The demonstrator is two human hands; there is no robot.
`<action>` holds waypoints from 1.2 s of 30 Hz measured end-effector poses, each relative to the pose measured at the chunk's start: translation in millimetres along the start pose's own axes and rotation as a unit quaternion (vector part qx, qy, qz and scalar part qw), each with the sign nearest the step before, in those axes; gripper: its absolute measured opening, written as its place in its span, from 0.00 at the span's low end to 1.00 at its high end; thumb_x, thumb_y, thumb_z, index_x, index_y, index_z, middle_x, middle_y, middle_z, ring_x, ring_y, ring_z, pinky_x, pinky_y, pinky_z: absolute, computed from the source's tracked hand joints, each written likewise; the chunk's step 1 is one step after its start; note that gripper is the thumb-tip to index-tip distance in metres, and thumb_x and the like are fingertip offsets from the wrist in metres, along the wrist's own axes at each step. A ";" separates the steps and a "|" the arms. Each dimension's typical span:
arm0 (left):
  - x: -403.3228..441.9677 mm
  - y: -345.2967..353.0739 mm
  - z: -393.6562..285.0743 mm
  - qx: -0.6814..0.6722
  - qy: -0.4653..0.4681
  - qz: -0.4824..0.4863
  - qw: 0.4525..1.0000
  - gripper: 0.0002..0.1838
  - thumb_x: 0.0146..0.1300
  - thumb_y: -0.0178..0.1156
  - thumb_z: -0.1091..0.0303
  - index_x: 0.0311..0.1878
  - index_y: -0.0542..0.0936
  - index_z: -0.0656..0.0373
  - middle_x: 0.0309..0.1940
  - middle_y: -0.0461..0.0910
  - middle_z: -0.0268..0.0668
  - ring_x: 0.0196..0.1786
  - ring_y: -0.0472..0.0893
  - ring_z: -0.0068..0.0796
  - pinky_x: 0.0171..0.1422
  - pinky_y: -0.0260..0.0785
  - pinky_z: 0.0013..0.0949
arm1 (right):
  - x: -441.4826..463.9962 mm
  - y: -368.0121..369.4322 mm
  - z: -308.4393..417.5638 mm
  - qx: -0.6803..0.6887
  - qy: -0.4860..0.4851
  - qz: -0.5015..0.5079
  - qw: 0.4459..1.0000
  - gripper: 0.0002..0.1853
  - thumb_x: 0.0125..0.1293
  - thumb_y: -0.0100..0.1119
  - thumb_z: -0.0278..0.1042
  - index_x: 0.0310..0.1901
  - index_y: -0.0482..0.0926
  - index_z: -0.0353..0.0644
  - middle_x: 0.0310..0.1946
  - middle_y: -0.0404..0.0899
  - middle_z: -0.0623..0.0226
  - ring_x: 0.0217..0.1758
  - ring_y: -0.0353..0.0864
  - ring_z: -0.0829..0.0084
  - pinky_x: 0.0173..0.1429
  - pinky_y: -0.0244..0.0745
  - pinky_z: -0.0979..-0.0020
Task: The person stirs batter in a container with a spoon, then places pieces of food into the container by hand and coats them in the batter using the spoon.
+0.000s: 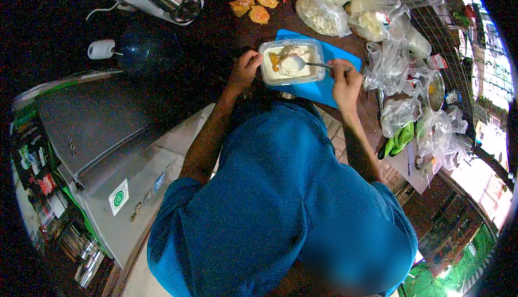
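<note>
A clear rectangular plastic container (292,81) holds a creamy white food with an orange-yellow patch and some pale lumps. It rests on a blue board (337,54). My left hand (246,67) grips the container's left edge between curled fingers. In my right hand (346,78), at the container's right side, is the handle of a metal spoon (313,64). The spoon's bowl dips into the creamy food near the middle. Both forearms reach forward from a blue shirt.
Several orange fruit pieces (259,14) lie beyond the container. Filled plastic bags (324,14) crowd the far right, with a green cloth-like item (400,139) nearer. A silver-and-white appliance (162,0) stands far left. A grey fridge-like cabinet (113,151) is at left.
</note>
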State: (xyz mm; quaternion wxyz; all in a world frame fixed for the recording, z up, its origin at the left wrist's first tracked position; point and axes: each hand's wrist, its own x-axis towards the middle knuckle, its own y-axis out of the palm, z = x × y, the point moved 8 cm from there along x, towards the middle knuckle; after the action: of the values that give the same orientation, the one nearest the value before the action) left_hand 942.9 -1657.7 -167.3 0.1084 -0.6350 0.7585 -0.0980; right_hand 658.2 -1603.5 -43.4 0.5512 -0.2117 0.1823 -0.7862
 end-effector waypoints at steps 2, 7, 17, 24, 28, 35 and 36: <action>-0.7 -1.6 -6.1 0.002 -0.007 0.004 1.000 0.13 0.65 0.55 0.61 0.39 0.78 0.63 0.33 0.79 0.42 0.37 0.78 0.34 0.44 0.70 0.34 | -3.4 10.2 27.2 0.028 0.009 0.018 0.999 0.12 0.69 0.54 0.32 0.34 0.82 0.32 0.22 0.79 0.68 0.24 0.73 0.82 0.28 0.67 0.78; -3.0 -5.7 -16.6 0.004 0.005 -0.011 1.000 0.12 0.65 0.56 0.62 0.37 0.78 0.63 0.31 0.79 0.41 0.36 0.78 0.32 0.43 0.69 0.33 | -11.3 23.8 74.3 -0.046 -0.168 0.072 0.982 0.09 0.67 0.54 0.27 0.35 0.81 0.32 0.23 0.80 0.58 0.24 0.79 0.73 0.29 0.72 0.75; -2.2 -2.8 -14.2 -0.012 -0.017 0.008 1.000 0.12 0.65 0.56 0.63 0.38 0.77 0.64 0.31 0.79 0.41 0.36 0.77 0.30 0.44 0.69 0.32 | -1.7 -23.8 54.2 -0.128 -0.161 0.032 0.978 0.09 0.66 0.54 0.30 0.33 0.81 0.36 0.25 0.81 0.55 0.24 0.80 0.64 0.29 0.72 0.68; 2.0 1.6 6.7 -0.006 -0.046 0.020 0.999 0.11 0.65 0.56 0.62 0.38 0.78 0.62 0.33 0.80 0.40 0.38 0.78 0.30 0.45 0.69 0.32 | -0.2 -5.3 -18.6 -0.133 -0.089 0.056 0.986 0.11 0.69 0.53 0.33 0.35 0.81 0.36 0.21 0.77 0.65 0.21 0.68 0.82 0.26 0.61 0.76; 2.9 -1.6 -0.9 0.020 -0.019 0.019 0.999 0.12 0.65 0.56 0.61 0.38 0.78 0.62 0.33 0.80 0.41 0.39 0.78 0.31 0.46 0.69 0.33 | 6.0 -16.0 -50.7 -0.012 0.030 -0.015 0.999 0.13 0.70 0.52 0.35 0.34 0.82 0.37 0.20 0.74 0.74 0.21 0.65 0.85 0.25 0.57 0.77; 1.3 -1.9 -0.7 0.002 -0.016 0.010 1.000 0.12 0.65 0.56 0.62 0.37 0.78 0.63 0.32 0.80 0.41 0.37 0.78 0.31 0.44 0.70 0.33 | 5.6 -18.9 -36.0 0.118 0.088 -0.015 0.989 0.13 0.71 0.52 0.36 0.35 0.81 0.37 0.21 0.73 0.79 0.21 0.62 0.87 0.24 0.55 0.80; 1.5 -1.9 -2.7 0.007 -0.016 0.014 1.000 0.12 0.65 0.56 0.62 0.37 0.78 0.63 0.31 0.80 0.41 0.36 0.78 0.31 0.43 0.70 0.33 | 6.6 -15.1 -35.7 0.118 0.088 -0.014 0.989 0.13 0.71 0.52 0.36 0.35 0.81 0.37 0.21 0.73 0.79 0.21 0.62 0.87 0.24 0.55 0.80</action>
State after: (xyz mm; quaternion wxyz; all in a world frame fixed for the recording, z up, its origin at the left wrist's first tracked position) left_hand 943.7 -1659.5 -164.2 0.1263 -0.6252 0.7647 -0.0915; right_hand 625.2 -1602.9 -64.9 0.5428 -0.0780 0.1331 -0.8256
